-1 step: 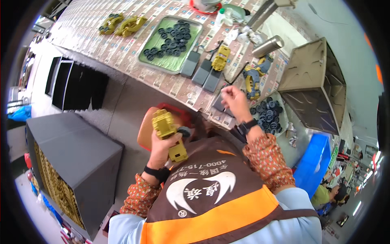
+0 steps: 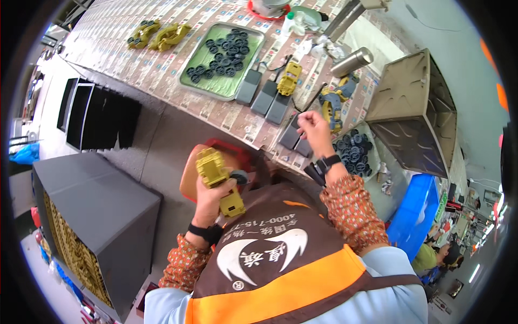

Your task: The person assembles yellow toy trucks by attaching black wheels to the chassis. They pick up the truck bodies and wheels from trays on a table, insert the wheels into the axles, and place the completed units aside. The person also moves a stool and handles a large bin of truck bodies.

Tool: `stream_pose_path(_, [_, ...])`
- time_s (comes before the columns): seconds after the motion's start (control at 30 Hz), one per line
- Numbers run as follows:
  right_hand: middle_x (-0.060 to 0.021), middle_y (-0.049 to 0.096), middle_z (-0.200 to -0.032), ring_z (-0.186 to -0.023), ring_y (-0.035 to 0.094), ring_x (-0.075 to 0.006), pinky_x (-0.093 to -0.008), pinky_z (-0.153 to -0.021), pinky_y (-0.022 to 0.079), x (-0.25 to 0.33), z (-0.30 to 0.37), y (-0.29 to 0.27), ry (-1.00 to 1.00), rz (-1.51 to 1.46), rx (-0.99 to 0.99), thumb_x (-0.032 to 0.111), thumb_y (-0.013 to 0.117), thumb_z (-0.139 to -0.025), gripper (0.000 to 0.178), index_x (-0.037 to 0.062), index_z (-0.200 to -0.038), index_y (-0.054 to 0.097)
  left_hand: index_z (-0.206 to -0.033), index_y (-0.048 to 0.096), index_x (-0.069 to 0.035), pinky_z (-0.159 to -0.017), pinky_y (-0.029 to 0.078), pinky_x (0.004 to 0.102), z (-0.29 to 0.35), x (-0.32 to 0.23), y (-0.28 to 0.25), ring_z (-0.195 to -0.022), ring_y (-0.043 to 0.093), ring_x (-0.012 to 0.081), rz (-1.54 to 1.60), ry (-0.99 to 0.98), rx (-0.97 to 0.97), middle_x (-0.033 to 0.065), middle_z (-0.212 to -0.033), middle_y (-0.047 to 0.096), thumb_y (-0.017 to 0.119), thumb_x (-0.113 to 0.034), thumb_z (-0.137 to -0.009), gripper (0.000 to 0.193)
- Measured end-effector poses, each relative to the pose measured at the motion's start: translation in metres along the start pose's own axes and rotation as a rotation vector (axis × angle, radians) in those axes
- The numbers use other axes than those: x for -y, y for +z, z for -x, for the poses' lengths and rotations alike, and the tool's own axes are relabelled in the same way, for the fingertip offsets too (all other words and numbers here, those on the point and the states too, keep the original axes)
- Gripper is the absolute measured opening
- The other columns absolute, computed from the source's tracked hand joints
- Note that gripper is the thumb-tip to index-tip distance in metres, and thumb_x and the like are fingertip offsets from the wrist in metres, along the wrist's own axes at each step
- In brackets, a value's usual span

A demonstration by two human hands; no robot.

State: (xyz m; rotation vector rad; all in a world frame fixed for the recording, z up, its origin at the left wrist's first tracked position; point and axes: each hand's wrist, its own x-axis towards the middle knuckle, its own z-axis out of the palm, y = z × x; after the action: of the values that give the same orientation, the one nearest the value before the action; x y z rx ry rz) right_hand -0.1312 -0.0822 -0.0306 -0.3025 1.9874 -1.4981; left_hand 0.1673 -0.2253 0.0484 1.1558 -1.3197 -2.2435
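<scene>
My left hand [image 2: 208,198] is wrapped round a yellow plastic toy vehicle body [image 2: 212,167], held in front of my apron. A dark wheel [image 2: 239,176] shows at the body's right side. Over the table's near edge, my right hand [image 2: 317,134] has its fingers drawn together in a pinch; anything between them is too small to make out. Dark grey blocks [image 2: 290,135] lie just left of and below that hand. Beyond it rest yellow-and-grey toy parts [image 2: 333,108]. Black wheels [image 2: 354,153] fill a clear tray beside my right wrist.
A green-bottomed tray [image 2: 186,82] of black wheels sits farther back, with yellow toy bodies [image 2: 170,36] to its left. Another yellow body [image 2: 290,78] lies near grey blocks. A metal flask [image 2: 352,62], brown crate [image 2: 402,92] and blue bin [image 2: 415,216] stand right; a grey box [image 2: 102,200] left.
My right hand has shifted slightly to the right, uncovering more of the grey blocks. The left hand keeps its hold on the toy vehicle body. The whole view has slid a little.
</scene>
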Motion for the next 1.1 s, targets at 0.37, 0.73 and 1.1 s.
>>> stream_pose_path(0.37, [-0.0238,0.054,-0.125,-0.119,0.05,-0.0458,-0.0564,-0.095,0.043,-0.087,-0.071,-0.102,-0.026,0.924,-0.54,0.038,0.083,-0.073,0.067,0.0067,-0.124,0.053,-0.111,0.065,-0.001,-0.07,0.054,0.0271,0.018,0.003,-0.008,-0.081,0.065,0.0116,0.041,0.042,-0.239,0.0029,-0.095,0.066,0.073,-0.001,-0.081,0.031])
stream_pose_path(0.73, [-0.0004,0.066,-0.088,-0.077,0.063,-0.0096,-0.0275,-0.069,0.051,-0.065,-0.069,-0.14,0.068,-0.203,-0.206,0.021,0.074,-0.092,0.026,-0.0021,-0.101,0.066,-0.116,0.061,-0.002,-0.07,0.054,0.0267,-0.01,-0.014,0.041,-0.079,0.064,0.0108,-0.026,0.028,-0.171,0.0019,-0.095,0.066,0.073,0.0,-0.082,0.036])
stream_pose_path(1.1, [-0.0061,0.069,-0.114,-0.101,0.065,-0.0154,-0.0304,-0.092,0.049,-0.027,-0.02,-0.147,0.085,-0.563,0.117,0.015,0.065,-0.097,0.03,-0.0005,-0.123,0.063,-0.114,0.062,-0.003,-0.071,0.055,0.0274,-0.022,-0.02,0.07,-0.08,0.067,0.0123,0.023,-0.013,-0.018,0.0044,-0.096,0.069,0.07,0.0,-0.083,0.033])
